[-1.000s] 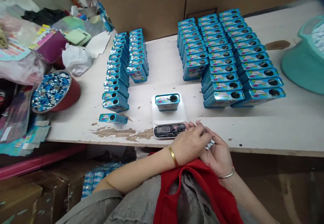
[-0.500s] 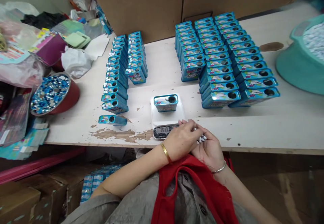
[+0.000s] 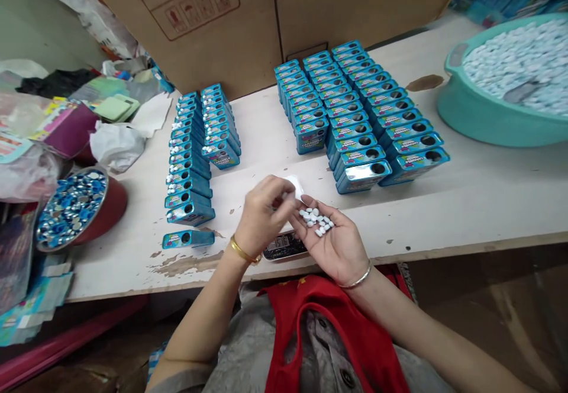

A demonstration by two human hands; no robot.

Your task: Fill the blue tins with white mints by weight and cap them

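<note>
My right hand [image 3: 335, 242] is palm up and cupped, holding a small heap of white candies [image 3: 316, 220]. Just left of it, my left hand [image 3: 266, 209] has its fingertips pinched together above the scale; what lies between them is too small to make out. Beneath both hands sits a white digital scale [image 3: 284, 246], its dark display partly showing. The tin on the scale's platform is hidden behind my left hand.
Blue candy tins [image 3: 350, 115] with round openings stand in rows at right. More tins [image 3: 189, 168], several with white candies on top, stand at left. A teal tub [image 3: 488, 118] of white candies is at far right, a red bowl [image 3: 113, 206] of blue-silver pieces at left. A cardboard box [image 3: 248, 55] backs the table.
My hands have come apart: the left moved left and up over the scale, while the right opened to show the candies in its palm. The view has shifted right.
</note>
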